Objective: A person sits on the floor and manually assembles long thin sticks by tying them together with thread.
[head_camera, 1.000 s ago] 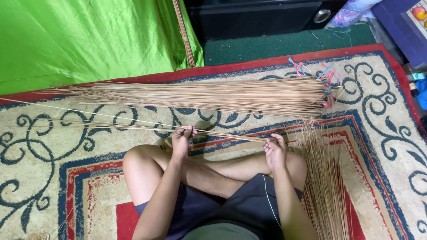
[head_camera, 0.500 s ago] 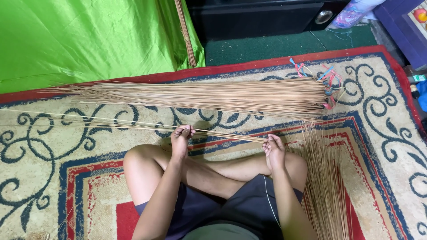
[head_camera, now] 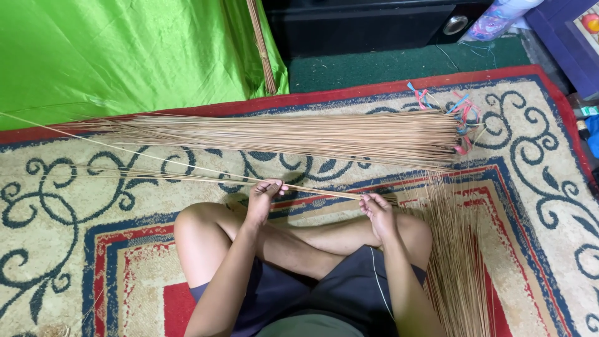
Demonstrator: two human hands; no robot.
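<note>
Both our left hand [head_camera: 262, 196] and right hand [head_camera: 376, 209] pinch a few sticks [head_camera: 187, 170] just below the bundle [head_camera: 281, 134], seemingly sorting them.

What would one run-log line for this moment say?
left hand: pinching thin sticks | right hand: gripping their ends | stick bundle: lying on carpet

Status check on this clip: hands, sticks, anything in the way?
Left hand and right hand both pinch a few thin sticks above the knees. Big stick bundle lies beyond on the rug. Nothing in the way.
</note>
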